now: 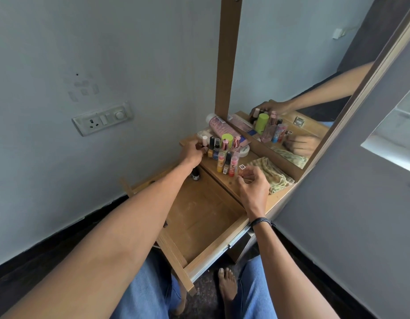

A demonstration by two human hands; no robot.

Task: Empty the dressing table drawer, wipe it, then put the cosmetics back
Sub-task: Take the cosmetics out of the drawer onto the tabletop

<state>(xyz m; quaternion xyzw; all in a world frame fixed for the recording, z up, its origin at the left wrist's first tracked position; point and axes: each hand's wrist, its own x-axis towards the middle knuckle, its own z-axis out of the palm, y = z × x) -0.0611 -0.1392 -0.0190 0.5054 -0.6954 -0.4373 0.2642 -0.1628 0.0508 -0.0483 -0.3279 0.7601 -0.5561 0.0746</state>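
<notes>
My left hand (192, 153) was at the far left end of the wooden dressing-table surface (224, 180), its fingers curled round a small nail-polish bottle with a pale pink cap (205, 141). That bottle stood upright at the left edge of the cluster of little cosmetics bottles and tubes (224, 155), which were crowded together on the surface in front of the wood-framed mirror (291, 77). A pink patterned tube (219, 127) lay on its side behind them, and a round white jar (244, 150) sat just to their right.

My right hand (252, 184) hovered over the near edge of the surface, just beside the crumpled yellow-green checked cloth (276, 178). Its fingers were loosely curled, thumb near forefinger (I cannot tell whether they pinched anything).

Below, the open wooden drawer (199, 215) was pulled out towards my knees. It held only one small dark bottle (195, 174), standing in its far left corner.
</notes>
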